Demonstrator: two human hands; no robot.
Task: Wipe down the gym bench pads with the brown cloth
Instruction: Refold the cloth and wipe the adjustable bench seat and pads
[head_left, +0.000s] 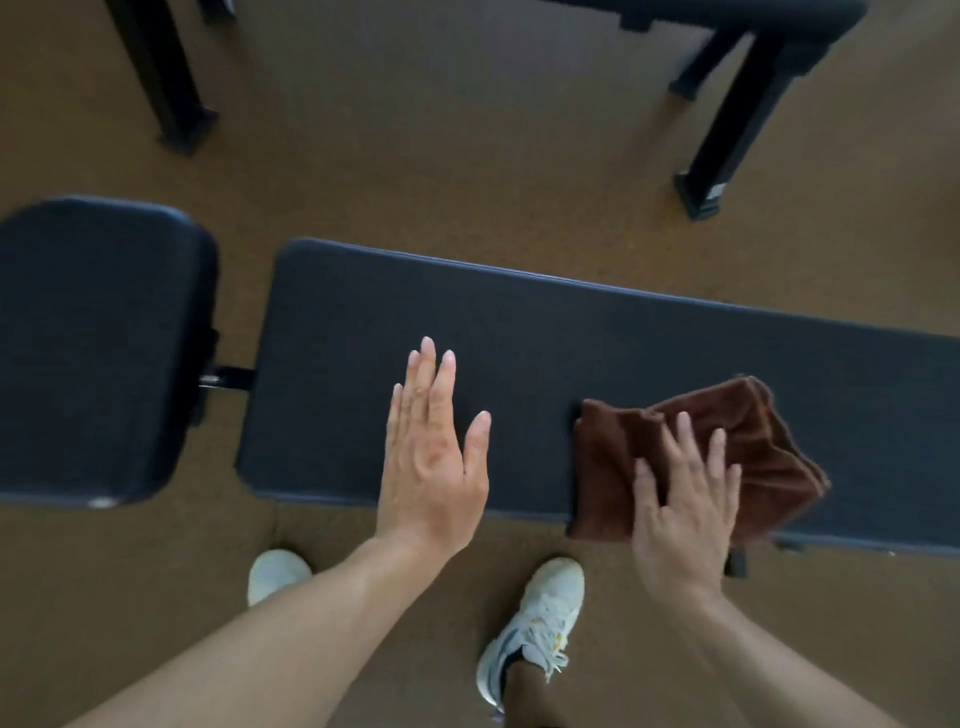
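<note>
A long dark bench pad runs across the middle of the view, with a shorter seat pad to its left across a small gap. The brown cloth lies folded on the long pad near its front edge, partly hanging over it. My right hand presses flat on the cloth with straight, spread fingers. My left hand lies flat over the long pad to the left of the cloth, fingers straight, holding nothing.
The floor is brown. Another dark bench with black legs stands at the back right, and a black leg stands at the back left. My two white shoes are just in front of the long pad.
</note>
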